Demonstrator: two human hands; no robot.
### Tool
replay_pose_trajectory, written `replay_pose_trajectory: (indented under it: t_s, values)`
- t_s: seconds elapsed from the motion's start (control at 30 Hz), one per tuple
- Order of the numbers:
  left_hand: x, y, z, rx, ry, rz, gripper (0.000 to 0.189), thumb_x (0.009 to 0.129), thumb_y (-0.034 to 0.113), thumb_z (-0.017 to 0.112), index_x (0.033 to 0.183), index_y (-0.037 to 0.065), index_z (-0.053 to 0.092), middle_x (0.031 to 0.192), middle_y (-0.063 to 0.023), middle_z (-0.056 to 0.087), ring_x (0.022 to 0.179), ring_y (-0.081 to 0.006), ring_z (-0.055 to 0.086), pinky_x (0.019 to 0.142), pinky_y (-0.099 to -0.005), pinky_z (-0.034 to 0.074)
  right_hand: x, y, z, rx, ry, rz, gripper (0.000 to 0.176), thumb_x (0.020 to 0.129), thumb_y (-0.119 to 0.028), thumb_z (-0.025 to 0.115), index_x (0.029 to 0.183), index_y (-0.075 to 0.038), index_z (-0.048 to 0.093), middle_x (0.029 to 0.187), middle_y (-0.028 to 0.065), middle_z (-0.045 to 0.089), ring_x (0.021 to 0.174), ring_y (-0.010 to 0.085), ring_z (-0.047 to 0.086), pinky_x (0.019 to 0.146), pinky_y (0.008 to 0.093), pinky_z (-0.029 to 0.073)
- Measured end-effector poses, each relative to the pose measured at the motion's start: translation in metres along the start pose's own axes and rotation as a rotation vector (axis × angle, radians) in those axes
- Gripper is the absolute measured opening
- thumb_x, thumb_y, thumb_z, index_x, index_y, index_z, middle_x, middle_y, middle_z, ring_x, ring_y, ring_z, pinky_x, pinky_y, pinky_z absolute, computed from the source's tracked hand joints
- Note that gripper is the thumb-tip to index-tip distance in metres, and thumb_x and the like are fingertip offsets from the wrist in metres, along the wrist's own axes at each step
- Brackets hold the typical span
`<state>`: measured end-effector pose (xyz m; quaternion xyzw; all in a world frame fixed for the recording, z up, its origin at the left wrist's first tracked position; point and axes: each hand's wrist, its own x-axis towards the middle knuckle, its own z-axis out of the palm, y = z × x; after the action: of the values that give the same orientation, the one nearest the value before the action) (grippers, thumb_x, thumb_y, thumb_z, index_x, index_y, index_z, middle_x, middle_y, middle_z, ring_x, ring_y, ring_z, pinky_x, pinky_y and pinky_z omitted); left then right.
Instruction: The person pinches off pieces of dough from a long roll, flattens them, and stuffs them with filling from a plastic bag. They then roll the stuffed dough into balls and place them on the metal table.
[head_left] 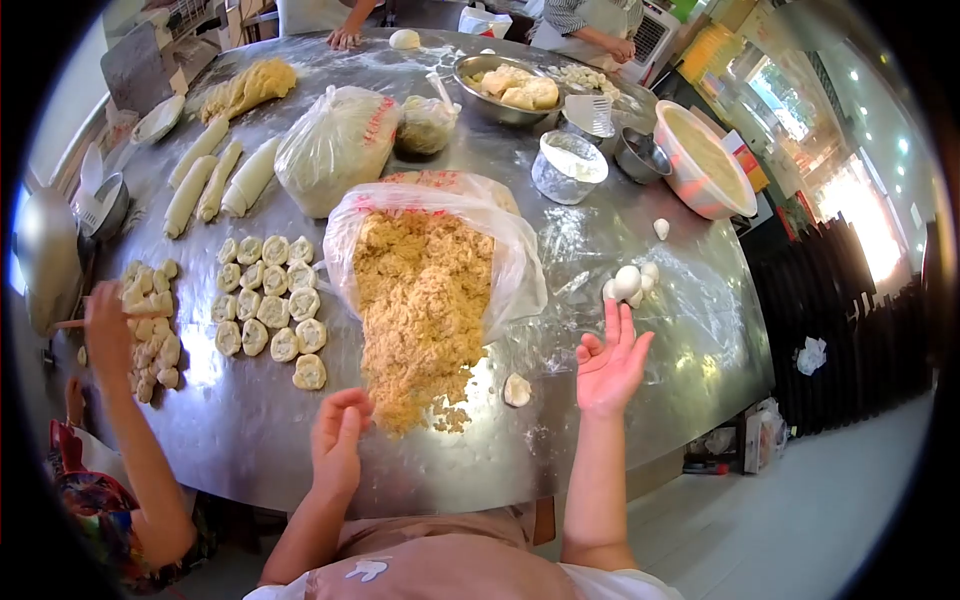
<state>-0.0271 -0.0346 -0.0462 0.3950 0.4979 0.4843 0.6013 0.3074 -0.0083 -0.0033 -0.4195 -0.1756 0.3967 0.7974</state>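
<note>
My right hand is open, palm up, its fingertips at a small cluster of smooth white dough balls. My left hand has loosely curled fingers with the thumb apart, beside the left edge of a heap of crumbly golden filling; nothing shows in it. The filling spills towards me from an open clear plastic bag. A single small dough piece lies between the filling and my right hand. Left of the bag are rows of flattened dough rounds with swirled tops.
A co-worker's arm reaches over cut dough pieces at left. Dough rolls, a tied bag, a flour tub, a steel bowl of dough and a pink-rimmed basin stand farther back. Two people work across the table.
</note>
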Motion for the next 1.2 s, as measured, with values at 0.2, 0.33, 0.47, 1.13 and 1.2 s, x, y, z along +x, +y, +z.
replay_pose_trajectory:
  t_s: [0.2, 0.33, 0.47, 1.13, 1.2]
  values:
    - [0.018, -0.030, -0.060, 0.467, 0.576, 0.382, 0.033, 0.092, 0.011, 0.059, 0.121, -0.002, 0.051, 0.119, -0.0100, 0.054, 0.107, -0.0189, 0.051, 0.089, -0.0309, 0.042, -0.019, 0.034, -0.027, -0.071, 0.022, 0.199, 0.045, 0.101, -0.039, 0.044, 0.131, -0.006, 0.047, 0.118, 0.0086, 0.061, 0.068, 0.0123, 0.059, 0.062, 0.0250, 0.048]
    - [0.031, -0.018, -0.076, 0.946, 0.707, 0.360, 0.039, 0.088, 0.018, 0.064, 0.118, -0.004, 0.052, 0.117, -0.0159, 0.055, 0.109, -0.0290, 0.050, 0.092, -0.0382, 0.040, -0.053, 0.056, -0.011, -0.320, 0.064, 0.201, 0.027, 0.099, -0.027, 0.054, 0.116, -0.007, 0.057, 0.094, 0.0065, 0.064, 0.064, 0.0086, 0.056, 0.060, 0.0211, 0.046]
    - [0.043, -0.013, -0.075, 1.125, 0.590, 0.240, 0.037, 0.085, 0.023, 0.068, 0.110, -0.002, 0.056, 0.109, -0.0182, 0.056, 0.103, -0.0359, 0.051, 0.089, -0.0435, 0.040, -0.084, 0.075, 0.022, -1.036, -0.424, 0.058, 0.040, 0.087, -0.027, 0.068, 0.118, -0.005, 0.056, 0.093, 0.0093, 0.062, 0.072, 0.0149, 0.061, 0.065, 0.0270, 0.050]
    - [0.026, 0.013, -0.026, -0.420, 0.153, -0.171, 0.028, 0.085, -0.002, 0.058, 0.112, 0.001, 0.053, 0.101, -0.0115, 0.059, 0.086, -0.0202, 0.060, 0.077, -0.0310, 0.051, -0.111, 0.107, 0.039, -1.470, -0.782, -0.202, 0.019, 0.084, -0.014, 0.067, 0.101, -0.007, 0.064, 0.094, 0.0133, 0.058, 0.086, 0.0324, 0.060, 0.074, 0.0385, 0.050]
    - [0.024, 0.016, -0.031, -0.564, 0.011, -0.252, 0.029, 0.086, -0.002, 0.056, 0.115, 0.000, 0.053, 0.102, -0.0117, 0.059, 0.090, -0.0210, 0.060, 0.081, -0.0319, 0.050, -0.109, 0.105, 0.039, -1.450, -0.852, -0.172, 0.020, 0.084, -0.014, 0.067, 0.103, -0.007, 0.064, 0.094, 0.0132, 0.059, 0.087, 0.0319, 0.060, 0.075, 0.0381, 0.050]
